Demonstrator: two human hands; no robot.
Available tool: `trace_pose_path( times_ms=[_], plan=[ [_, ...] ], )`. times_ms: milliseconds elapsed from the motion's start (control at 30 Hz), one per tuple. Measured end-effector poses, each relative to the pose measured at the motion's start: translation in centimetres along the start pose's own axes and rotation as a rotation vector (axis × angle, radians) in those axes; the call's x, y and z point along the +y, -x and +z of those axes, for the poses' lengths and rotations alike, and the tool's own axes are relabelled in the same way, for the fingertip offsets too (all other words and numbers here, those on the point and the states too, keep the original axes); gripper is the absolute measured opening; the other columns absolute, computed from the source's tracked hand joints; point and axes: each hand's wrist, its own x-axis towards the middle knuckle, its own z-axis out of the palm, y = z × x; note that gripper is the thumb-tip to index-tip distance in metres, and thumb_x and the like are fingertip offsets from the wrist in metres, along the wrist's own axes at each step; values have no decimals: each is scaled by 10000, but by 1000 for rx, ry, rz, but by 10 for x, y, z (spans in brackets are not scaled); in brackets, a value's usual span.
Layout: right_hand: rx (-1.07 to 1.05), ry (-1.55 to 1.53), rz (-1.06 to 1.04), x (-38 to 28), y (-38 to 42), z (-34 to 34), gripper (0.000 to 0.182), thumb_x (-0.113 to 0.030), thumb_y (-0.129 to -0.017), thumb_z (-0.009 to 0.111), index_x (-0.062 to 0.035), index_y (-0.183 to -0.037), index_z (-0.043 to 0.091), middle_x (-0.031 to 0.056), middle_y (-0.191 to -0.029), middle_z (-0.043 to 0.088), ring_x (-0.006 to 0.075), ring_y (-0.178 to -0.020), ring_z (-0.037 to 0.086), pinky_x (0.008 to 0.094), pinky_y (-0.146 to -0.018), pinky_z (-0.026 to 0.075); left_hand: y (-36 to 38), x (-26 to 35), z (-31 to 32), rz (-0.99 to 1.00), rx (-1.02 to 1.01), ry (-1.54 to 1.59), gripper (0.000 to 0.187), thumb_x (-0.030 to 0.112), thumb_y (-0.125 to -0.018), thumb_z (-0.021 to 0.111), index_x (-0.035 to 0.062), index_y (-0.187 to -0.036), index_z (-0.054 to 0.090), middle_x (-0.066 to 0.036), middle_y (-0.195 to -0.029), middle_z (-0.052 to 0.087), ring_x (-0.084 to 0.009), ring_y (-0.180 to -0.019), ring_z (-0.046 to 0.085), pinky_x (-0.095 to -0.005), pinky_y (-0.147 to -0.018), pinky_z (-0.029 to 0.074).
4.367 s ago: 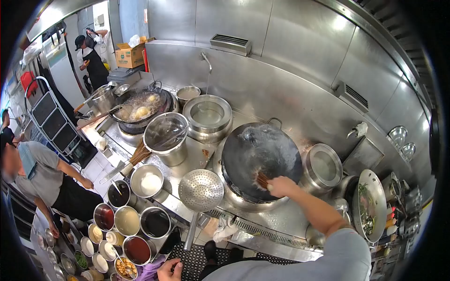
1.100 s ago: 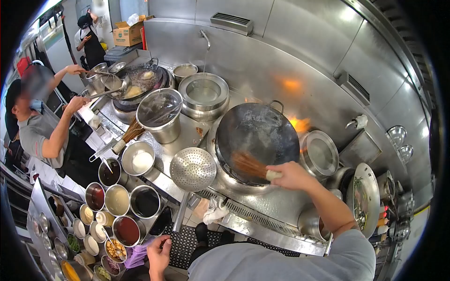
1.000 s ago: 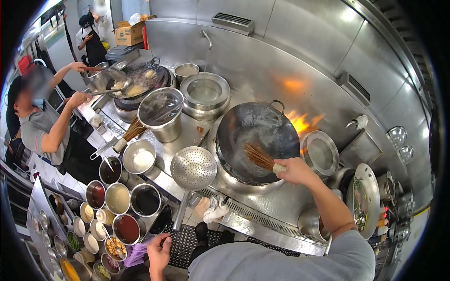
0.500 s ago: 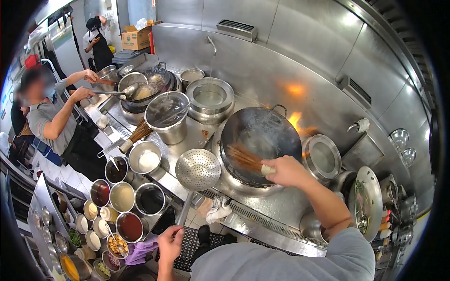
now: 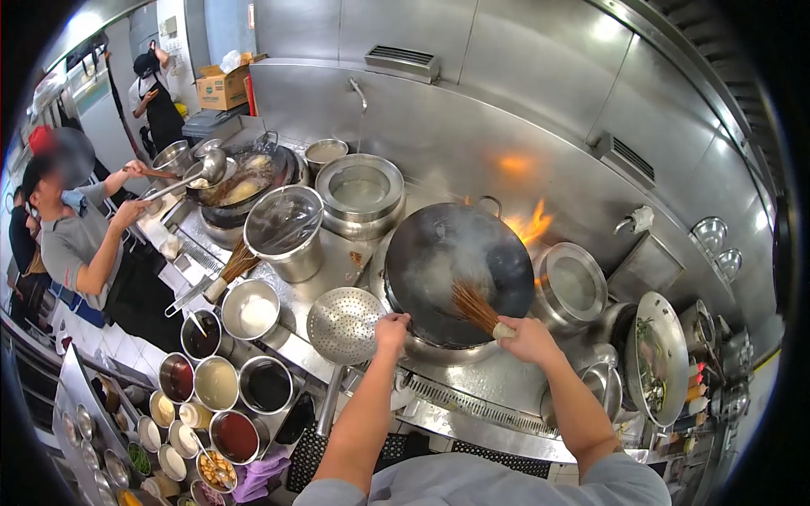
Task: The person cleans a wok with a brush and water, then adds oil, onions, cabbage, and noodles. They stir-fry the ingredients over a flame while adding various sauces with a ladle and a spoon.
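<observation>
My right hand [image 5: 529, 340] is closed around the pale handle of a bamboo wok brush [image 5: 474, 307]. The brush's bristles rest inside a large black wok [image 5: 498, 253], which gives off steam or smoke. At the wok's near left edge, my left hand [image 5: 391, 334] has its fingers closed on the rim; whether they grip a handle there is hidden. Just left of that hand lies a round perforated strainer [image 5: 344, 325], its handle pointing toward me.
Flames [image 5: 530, 223] rise behind the wok. A lidless water pot [image 5: 574, 282] stands right of it, a metal bucket [image 5: 285, 253] to the left. Several sauce containers [image 5: 234, 436] fill the lower left. A co-worker [image 5: 80, 244] handles a ladle [image 5: 207, 169] over another wok.
My left hand has moved up and forward from near my body to the wok's rim. The brush has swung from the wok's left side toward its lower right. The co-worker's ladle has lifted.
</observation>
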Motion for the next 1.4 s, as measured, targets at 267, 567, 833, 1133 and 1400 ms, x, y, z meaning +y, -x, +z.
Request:
trace_pose_path(
  times_ms=[267,567,833,1133,1400],
  plan=[
    [-104,60,-373,4,-52,43,529,-293,-750,676,-199,-1267,618,220,-997,674,399,-932,642,462,-842,506,52,-12,-57,171,249,-350,328,292,-860,644,-33,-839,685,-215,-777,678,-386,-751,659,-447,-705,495],
    [-263,406,-219,-4,-96,17,448,-191,-756,605,-137,-1199,642,180,-1008,690,359,-953,662,453,-844,529,213,-54,-130,119,8,-583,344,327,-926,561,12,-826,652,-247,-729,626,-455,-755,618,-494,-666,485],
    [-34,-87,-405,-62,-86,66,541,-255,-763,612,-154,-1294,589,216,-960,680,404,-915,647,462,-860,509,250,-94,-197,-78,405,-564,349,259,-952,555,-20,-750,609,-219,-624,586,-383,-595,602,-440,-574,453],
    [-349,363,-408,16,-43,4,538,-215,-750,598,-193,-1287,593,164,-990,694,370,-893,666,466,-796,532,285,-77,-220,-83,487,-530,407,264,-953,546,-85,-748,575,-204,-562,492,-203,-498,474,-388,-519,385],
    [36,326,-109,27,-175,51,365,-138,-811,570,-127,-1174,602,162,-1002,682,342,-949,667,470,-809,538,285,-28,-193,5,210,-443,289,214,-964,511,-27,-874,644,-172,-615,594,-281,-561,602,-379,-547,444]
  ],
)
